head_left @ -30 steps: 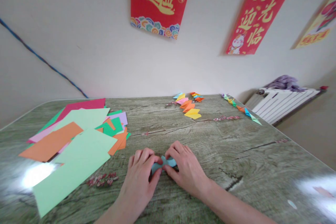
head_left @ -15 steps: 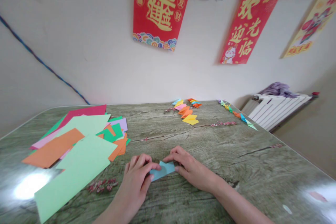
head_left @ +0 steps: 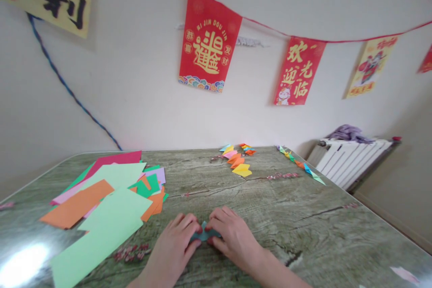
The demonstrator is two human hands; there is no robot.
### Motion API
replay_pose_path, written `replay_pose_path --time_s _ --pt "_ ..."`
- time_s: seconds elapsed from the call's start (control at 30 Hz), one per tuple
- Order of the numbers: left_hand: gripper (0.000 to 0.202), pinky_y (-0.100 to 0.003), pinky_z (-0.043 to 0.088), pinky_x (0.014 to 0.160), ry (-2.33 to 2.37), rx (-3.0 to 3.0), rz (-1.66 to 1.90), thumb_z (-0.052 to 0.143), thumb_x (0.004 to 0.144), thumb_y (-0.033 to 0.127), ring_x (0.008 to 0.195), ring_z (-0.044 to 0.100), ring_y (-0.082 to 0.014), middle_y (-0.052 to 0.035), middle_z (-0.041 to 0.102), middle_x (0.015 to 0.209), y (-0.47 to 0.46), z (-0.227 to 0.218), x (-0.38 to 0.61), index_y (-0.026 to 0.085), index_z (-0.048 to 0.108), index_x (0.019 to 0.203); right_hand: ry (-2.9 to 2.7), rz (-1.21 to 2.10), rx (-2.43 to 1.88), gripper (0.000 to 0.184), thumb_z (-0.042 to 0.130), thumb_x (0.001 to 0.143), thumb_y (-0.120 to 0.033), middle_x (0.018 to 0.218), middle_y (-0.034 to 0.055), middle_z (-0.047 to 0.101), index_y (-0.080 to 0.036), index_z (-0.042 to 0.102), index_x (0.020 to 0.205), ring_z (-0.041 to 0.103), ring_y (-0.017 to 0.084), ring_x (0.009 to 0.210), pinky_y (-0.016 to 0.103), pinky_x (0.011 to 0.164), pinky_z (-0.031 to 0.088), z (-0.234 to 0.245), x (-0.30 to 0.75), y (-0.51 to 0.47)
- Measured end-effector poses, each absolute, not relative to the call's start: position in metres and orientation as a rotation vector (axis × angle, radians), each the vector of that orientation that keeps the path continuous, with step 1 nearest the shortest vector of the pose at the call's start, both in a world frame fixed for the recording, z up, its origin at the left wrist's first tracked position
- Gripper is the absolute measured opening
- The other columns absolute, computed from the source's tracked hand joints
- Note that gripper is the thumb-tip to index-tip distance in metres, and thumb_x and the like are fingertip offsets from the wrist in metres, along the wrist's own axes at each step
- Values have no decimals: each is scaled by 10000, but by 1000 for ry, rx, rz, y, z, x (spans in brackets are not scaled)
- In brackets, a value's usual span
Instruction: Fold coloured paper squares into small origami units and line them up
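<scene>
A small folded piece of blue paper (head_left: 204, 236) lies at the near middle of the table, largely covered by my fingers. My left hand (head_left: 178, 239) pinches its left end between thumb and fingers. On the other end, my right hand (head_left: 231, 235) grips the paper the same way, with the fingertips of both hands close together. A small point of the paper sticks up between them. The fold's exact shape is hidden under my fingers.
Loose coloured paper sheets (head_left: 97, 236) are piled at the left. Toward the back stand folded paper pieces (head_left: 236, 161) in a row, and another folded row (head_left: 303, 166) lines the right edge. A white radiator (head_left: 351, 157) is beyond that edge.
My right hand has moved left, closer to my left hand, and both now grip the blue paper, which shows less. The view has tilted upward.
</scene>
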State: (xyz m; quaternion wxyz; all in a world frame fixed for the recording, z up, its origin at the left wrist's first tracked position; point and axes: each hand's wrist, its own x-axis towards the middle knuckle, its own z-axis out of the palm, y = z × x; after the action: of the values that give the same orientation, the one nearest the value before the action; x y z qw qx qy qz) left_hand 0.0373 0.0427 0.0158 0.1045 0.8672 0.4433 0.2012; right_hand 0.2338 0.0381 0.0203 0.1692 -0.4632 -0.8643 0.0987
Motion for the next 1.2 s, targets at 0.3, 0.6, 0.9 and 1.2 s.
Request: replay_pose_path --time_s 0.3,0.6,0.9,1.2 --pt "119 -392 508 785 1328 2590 748 533 896 186 873 639 -241 -4 675 893 46 28 38 247 624 851 -2447 135 -1363 60 677 853 -182 847 -15 651 -219 631 840 606 163 814 249 710 417 29 232 40" --pt "524 -389 501 993 1014 1290 1176 550 867 568 1162 622 -261 -85 681 1224 13 14 68 207 509 1244 -2175 210 -1216 181 539 783 -50 762 -23 662 -214 582 848 617 125 638 212 565 360 55 218 18" --pt "455 -367 527 966 1110 1583 1103 539 907 453 1215 591 -287 -70 669 1283 1 17 56 231 570 1303 -2192 299 -1189 265 506 724 -102 722 2 698 -215 607 941 633 155 571 225 532 368 39 218 15" --pt "537 -352 558 909 1190 1751 1242 533 901 324 1040 697 -260 -78 709 1195 -8 17 58 257 437 1425 -2071 646 -1028 394 426 758 -48 857 -6 724 -245 594 1054 656 119 657 180 615 454 43 228 14"
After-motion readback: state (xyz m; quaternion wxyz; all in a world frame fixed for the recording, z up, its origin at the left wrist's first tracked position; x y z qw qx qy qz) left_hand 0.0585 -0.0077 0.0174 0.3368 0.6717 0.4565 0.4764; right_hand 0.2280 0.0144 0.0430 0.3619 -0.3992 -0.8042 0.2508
